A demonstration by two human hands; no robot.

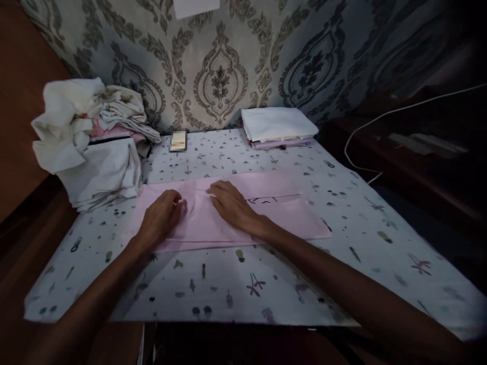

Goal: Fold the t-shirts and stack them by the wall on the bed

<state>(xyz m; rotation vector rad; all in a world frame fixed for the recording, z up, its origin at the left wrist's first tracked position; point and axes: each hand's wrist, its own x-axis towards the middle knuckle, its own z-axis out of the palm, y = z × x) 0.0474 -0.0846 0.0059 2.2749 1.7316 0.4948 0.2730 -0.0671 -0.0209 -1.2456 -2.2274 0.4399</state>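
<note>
A pink garment, folded into a long flat strip with dark line print partly showing, lies across the patterned sheet. At its left part, my left hand has its fingers curled in and pinches the cloth; the fingertips are partly hidden. Small creases run through the fabric between my two hands. My right hand rests palm down on the middle of the garment, its fingers stretched out toward the left.
A loose heap of white and cream clothes stands at the left. A neat folded stack sits at the back right. Near the wall is a small card-like object, blurred. A white cable hangs at right beyond the table.
</note>
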